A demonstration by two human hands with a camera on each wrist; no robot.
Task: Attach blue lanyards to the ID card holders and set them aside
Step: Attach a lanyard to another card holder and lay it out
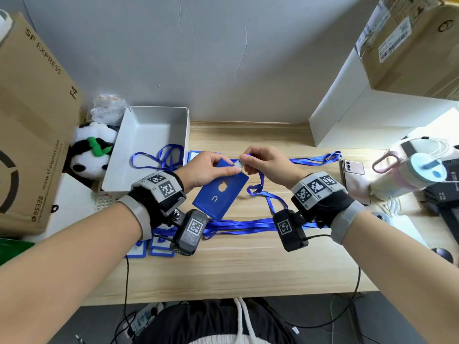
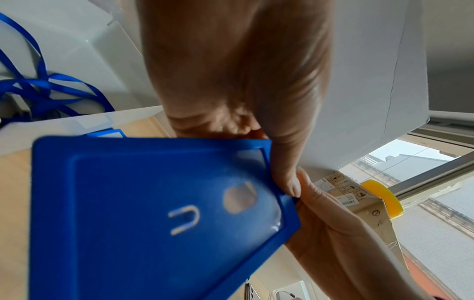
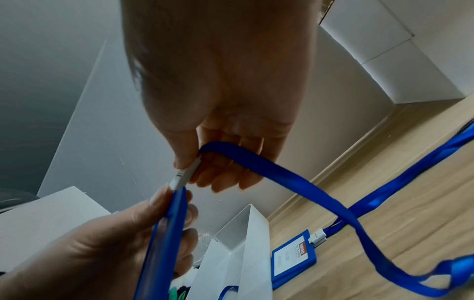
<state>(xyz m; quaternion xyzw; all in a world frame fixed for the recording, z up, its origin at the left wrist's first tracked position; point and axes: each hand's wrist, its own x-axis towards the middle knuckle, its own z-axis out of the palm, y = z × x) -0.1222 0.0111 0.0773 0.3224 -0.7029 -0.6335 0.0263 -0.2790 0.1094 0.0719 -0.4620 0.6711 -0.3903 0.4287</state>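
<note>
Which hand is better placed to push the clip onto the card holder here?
Right. The right hand already pinches the lanyard's white clip at the card holder top edge, while the left hand grips the holder steady.

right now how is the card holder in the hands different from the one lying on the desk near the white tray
The held card holder is up off the desk, tilted, gripped by the left hand; the lying card holder rests flat on the wood. The held one shows its plain back with a cutout; the lying one shows a printed insert. The right hand pinches a white clip at the held one's top edge, whereas the lying one's clip already sits on it. Both are blue.
</note>
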